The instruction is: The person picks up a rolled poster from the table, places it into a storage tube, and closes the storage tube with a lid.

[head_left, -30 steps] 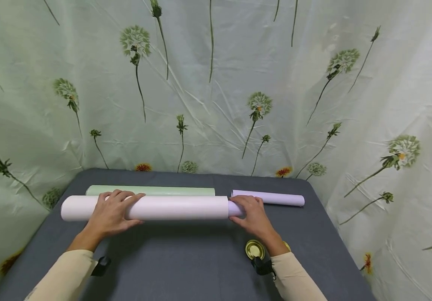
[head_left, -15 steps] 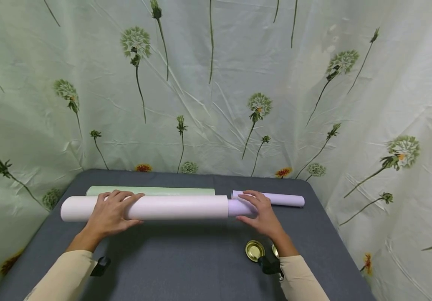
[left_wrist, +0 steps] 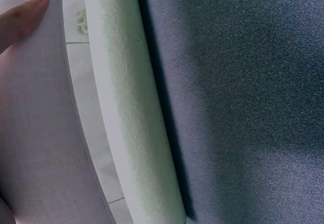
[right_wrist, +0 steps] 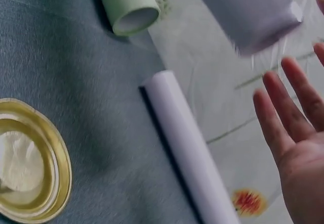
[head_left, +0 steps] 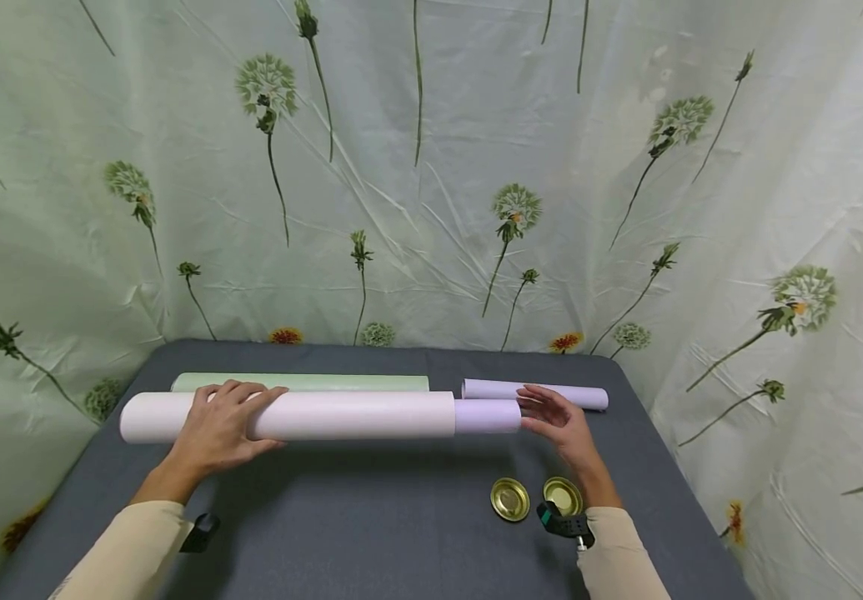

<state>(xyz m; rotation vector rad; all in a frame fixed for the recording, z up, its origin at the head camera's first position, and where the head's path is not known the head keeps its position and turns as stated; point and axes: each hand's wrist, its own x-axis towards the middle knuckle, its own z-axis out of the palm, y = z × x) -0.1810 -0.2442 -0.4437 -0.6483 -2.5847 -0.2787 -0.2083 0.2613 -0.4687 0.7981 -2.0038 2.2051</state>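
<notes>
My left hand (head_left: pixel 223 425) grips a wide pale pink tube (head_left: pixel 371 414) from above, holding it level over the table. From the tube's right end sticks out a narrower lavender tube (head_left: pixel 487 416); how far it reaches inside is hidden. Just off that lavender end is my right hand (head_left: pixel 562 425), its fingers loosely extended. In the right wrist view, a gap shows between the right fingertips (right_wrist: pixel 273 85) and the lavender tube's end (right_wrist: pixel 253 21), and nothing is held. The left wrist view catches one left finger (left_wrist: pixel 30 16) lying along the wide tube.
Behind the held tube lies a light green tube (head_left: pixel 311 382) on the dark grey table (head_left: pixel 371 533). A thinner lavender tube (head_left: pixel 577 397) lies at the back right. Two gold round lids (head_left: pixel 509 500) sit near the right forearm. A floral curtain (head_left: pixel 431 183) hangs behind.
My right hand has let go of the inner lavender tube and moved right, off its end. More of that tube now shows. The left hand keeps its grip in place.
</notes>
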